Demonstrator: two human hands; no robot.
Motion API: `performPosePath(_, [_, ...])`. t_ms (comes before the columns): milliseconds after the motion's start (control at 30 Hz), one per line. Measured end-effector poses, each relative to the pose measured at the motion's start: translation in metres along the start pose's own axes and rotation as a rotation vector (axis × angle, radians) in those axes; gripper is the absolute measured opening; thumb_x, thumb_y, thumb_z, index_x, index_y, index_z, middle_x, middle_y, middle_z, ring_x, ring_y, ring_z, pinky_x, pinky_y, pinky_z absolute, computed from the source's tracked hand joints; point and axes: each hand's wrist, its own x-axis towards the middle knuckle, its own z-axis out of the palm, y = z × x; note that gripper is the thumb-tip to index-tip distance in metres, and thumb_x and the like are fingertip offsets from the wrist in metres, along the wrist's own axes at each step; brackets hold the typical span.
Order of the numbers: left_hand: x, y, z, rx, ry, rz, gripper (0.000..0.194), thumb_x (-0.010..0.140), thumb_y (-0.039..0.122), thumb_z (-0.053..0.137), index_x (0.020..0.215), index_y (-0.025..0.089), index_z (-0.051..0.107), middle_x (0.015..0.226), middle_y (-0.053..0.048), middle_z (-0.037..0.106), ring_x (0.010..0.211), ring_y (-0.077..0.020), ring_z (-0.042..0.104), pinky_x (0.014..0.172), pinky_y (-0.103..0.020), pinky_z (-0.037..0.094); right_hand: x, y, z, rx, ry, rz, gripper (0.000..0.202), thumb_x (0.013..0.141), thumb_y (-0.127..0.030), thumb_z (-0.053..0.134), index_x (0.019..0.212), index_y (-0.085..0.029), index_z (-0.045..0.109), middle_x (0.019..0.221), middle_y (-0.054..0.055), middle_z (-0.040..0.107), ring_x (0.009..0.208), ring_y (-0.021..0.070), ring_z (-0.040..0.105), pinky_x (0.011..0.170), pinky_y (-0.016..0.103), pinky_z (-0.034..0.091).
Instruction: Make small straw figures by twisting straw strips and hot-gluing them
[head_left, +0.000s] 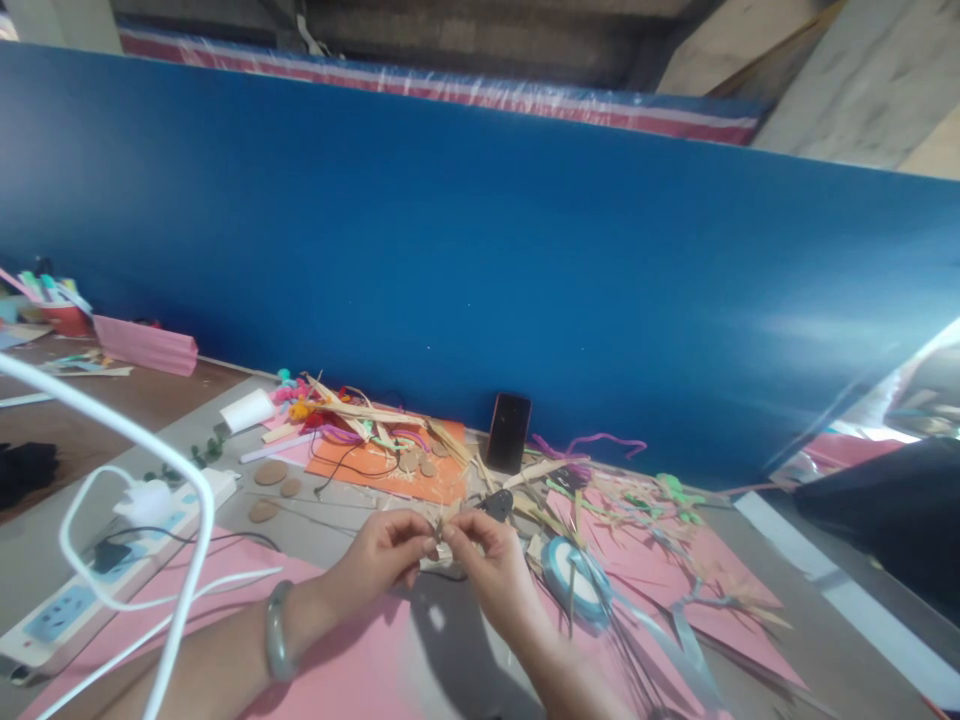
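Near the lower middle of the head view, my left hand (390, 545) and my right hand (484, 545) meet with fingertips almost touching. Each pinches a small brownish piece (440, 530), too small to make out. A pale bangle (280, 632) circles my left wrist. Just beyond my right hand lies a black tool or clip (497, 504), partly hidden. A roll of light blue ribbon (576, 582) lies to the right of my right hand. Behind the hands an orange sheet (386, 468) carries small round discs and strips.
A dark phone (509, 433) leans against the blue partition (465, 250). At left are a white power strip (56, 615) and a looping white cable (204, 520). Round brown discs (270, 472) lie left of the orange sheet. Pink sheets (727, 570) hold stems and scraps at right.
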Motion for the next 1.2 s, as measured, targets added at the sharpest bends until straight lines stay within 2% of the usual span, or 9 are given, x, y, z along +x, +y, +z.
performPosePath(233, [0.0,0.0,0.0,0.008,-0.019,-0.002,0.026,0.08,0.039,0.07,0.073,0.014,0.067,0.047,0.005,0.051,0.04,-0.0072,0.045,0.043,-0.018,0.031,0.0,-0.001,0.001,-0.001,0.005,-0.001,0.021,0.082,-0.03,0.062,0.066,-0.017,0.067,0.061,0.0,0.063,0.064,0.0161,0.056,0.065,0.026,0.042])
performPosePath(400, [0.002,0.0,-0.003,-0.013,-0.006,-0.004,0.028,0.08,0.042,0.069,0.075,0.015,0.065,0.047,0.005,0.05,0.039,-0.0065,0.043,0.04,-0.018,0.028,0.003,0.006,-0.001,-0.001,-0.014,0.01,0.033,0.086,-0.041,0.06,0.066,-0.016,0.068,0.061,0.001,0.062,0.062,0.016,0.055,0.061,0.026,0.04])
performPosePath(467, [0.006,0.002,-0.006,-0.056,0.064,0.019,0.03,0.08,0.044,0.068,0.075,0.015,0.063,0.052,0.004,0.055,0.037,-0.0051,0.039,0.039,-0.018,0.027,0.005,0.008,-0.004,0.013,0.011,0.023,0.039,0.088,-0.047,0.056,0.07,-0.015,0.07,0.062,0.002,0.062,0.062,0.016,0.055,0.061,0.026,0.04])
performPosePath(567, [0.013,0.007,-0.014,-0.062,0.246,0.075,0.03,0.076,0.044,0.072,0.076,0.015,0.062,0.07,-0.001,0.067,0.04,-0.0037,0.043,0.04,-0.017,0.03,0.011,0.012,-0.007,0.073,0.097,0.027,0.04,0.088,-0.051,0.055,0.084,-0.014,0.071,0.067,0.003,0.064,0.061,0.0152,0.053,0.061,0.026,0.04])
performPosePath(700, [0.02,0.012,-0.024,-0.014,0.388,0.112,0.032,0.075,0.046,0.071,0.076,0.015,0.063,0.061,0.002,0.063,0.039,-0.0049,0.042,0.038,-0.017,0.028,0.017,0.021,-0.011,0.042,0.142,0.008,0.027,0.083,-0.042,0.062,0.083,-0.016,0.066,0.067,0.001,0.063,0.059,0.0152,0.053,0.059,0.026,0.04])
performPosePath(867, [0.022,0.008,-0.027,0.066,0.409,0.116,0.033,0.078,0.047,0.067,0.074,0.015,0.064,0.041,0.007,0.047,0.037,-0.0062,0.039,0.038,-0.016,0.028,0.019,0.04,-0.013,-0.325,-0.012,-0.075,0.013,0.079,-0.024,0.059,0.072,-0.017,0.067,0.067,0.003,0.067,0.063,0.018,0.059,0.062,0.027,0.041])
performPosePath(1033, [0.023,0.007,-0.029,0.048,0.437,0.162,0.031,0.078,0.047,0.068,0.075,0.016,0.063,0.042,0.007,0.048,0.037,-0.0064,0.04,0.038,-0.016,0.029,0.018,0.043,-0.016,-0.557,-0.132,-0.15,0.016,0.078,-0.014,0.056,0.079,-0.017,0.072,0.07,0.004,0.07,0.064,0.0174,0.061,0.064,0.027,0.041])
performPosePath(1100, [0.025,0.01,-0.031,0.019,0.464,0.178,0.031,0.075,0.046,0.07,0.075,0.016,0.062,0.043,0.006,0.05,0.037,-0.0069,0.041,0.038,-0.017,0.03,0.019,0.04,-0.018,-0.636,-0.148,-0.161,0.016,0.077,-0.013,0.056,0.077,-0.018,0.072,0.069,0.003,0.07,0.064,0.017,0.062,0.064,0.026,0.04])
performPosePath(1200, [0.028,0.014,-0.034,-0.015,0.506,0.193,0.03,0.073,0.045,0.07,0.074,0.016,0.062,0.044,0.006,0.052,0.038,-0.0076,0.043,0.037,-0.017,0.032,0.022,0.037,-0.019,-0.795,-0.249,-0.176,0.017,0.075,-0.009,0.057,0.072,-0.018,0.071,0.067,0.002,0.07,0.063,0.0154,0.062,0.063,0.024,0.037])
